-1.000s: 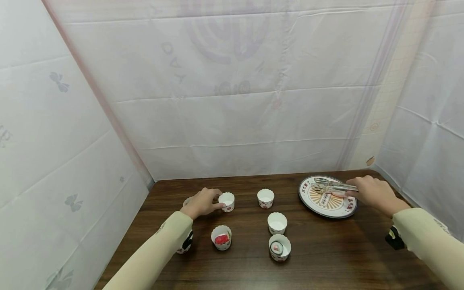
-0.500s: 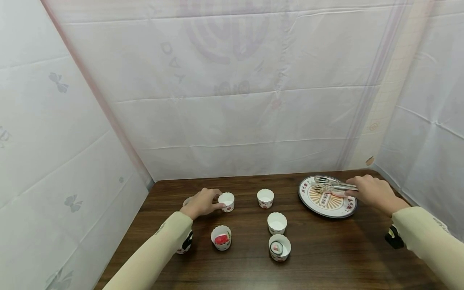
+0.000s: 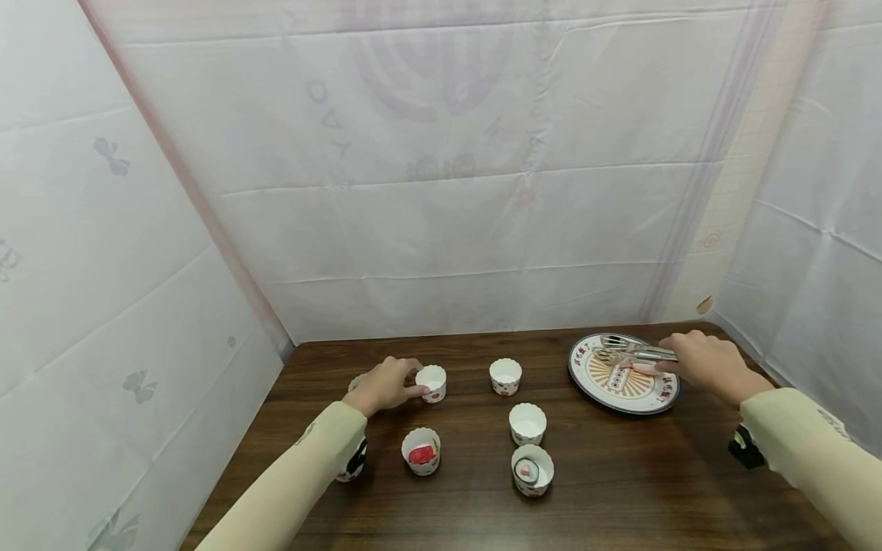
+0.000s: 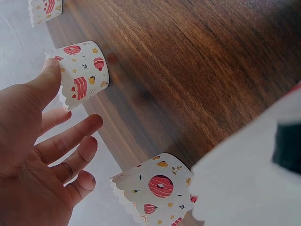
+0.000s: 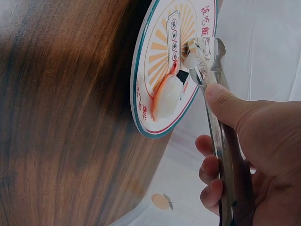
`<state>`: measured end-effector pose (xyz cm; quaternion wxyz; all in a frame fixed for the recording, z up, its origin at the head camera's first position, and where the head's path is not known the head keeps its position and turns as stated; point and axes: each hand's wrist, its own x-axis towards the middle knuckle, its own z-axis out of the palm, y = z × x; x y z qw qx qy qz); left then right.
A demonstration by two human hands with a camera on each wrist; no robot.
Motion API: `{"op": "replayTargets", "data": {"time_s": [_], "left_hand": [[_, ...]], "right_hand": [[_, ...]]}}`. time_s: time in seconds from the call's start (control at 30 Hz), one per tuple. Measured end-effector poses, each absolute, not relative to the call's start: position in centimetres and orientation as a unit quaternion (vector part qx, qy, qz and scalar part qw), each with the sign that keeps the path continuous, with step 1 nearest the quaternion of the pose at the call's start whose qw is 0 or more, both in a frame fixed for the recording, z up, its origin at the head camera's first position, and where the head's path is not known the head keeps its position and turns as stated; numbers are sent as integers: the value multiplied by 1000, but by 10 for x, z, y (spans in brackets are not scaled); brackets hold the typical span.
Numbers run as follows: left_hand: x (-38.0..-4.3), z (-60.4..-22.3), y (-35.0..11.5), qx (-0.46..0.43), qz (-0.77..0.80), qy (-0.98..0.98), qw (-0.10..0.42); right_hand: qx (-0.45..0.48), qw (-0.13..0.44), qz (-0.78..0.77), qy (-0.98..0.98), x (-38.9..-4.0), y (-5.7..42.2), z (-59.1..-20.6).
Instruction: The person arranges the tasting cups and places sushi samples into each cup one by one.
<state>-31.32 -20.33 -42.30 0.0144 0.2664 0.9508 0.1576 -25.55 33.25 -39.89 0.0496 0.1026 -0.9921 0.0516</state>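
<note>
My left hand (image 3: 387,384) is at the back left of the table, its thumb and forefinger pinching the rim of a white paper baking cup (image 4: 84,70) printed with cakes and donuts. Its other fingers are spread and loosely bent. On the right, my right hand (image 3: 710,367) grips a pair of metal tongs (image 5: 225,160), thumb along one arm and fingers curled round the other. The tongs' tips hang over a round plate (image 3: 589,389) with a sunburst print. On that plate lies a piece of shrimp nigiri sushi (image 5: 167,99), just beside the tips in the right wrist view.
One paper cup (image 3: 505,380) stands at the back middle, another cup (image 3: 527,428) nearer. In front are a cup with a sushi roll (image 3: 527,471) and a cup with a red piece (image 3: 421,454). More cups are partly hidden by my left arm. White cloth (image 3: 441,229) encloses the table.
The tongs' tips and my right hand have shifted very slightly over the plate. My left hand and the cups have stayed in place.
</note>
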Motion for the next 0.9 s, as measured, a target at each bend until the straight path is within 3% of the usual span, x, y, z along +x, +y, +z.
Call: {"op": "replayTargets", "data": {"time_s": [0.9], "left_hand": [[-314, -423, -202, 268, 159, 950, 11]], "right_hand": [[93, 71, 63, -991, -253, 338, -404]]}}
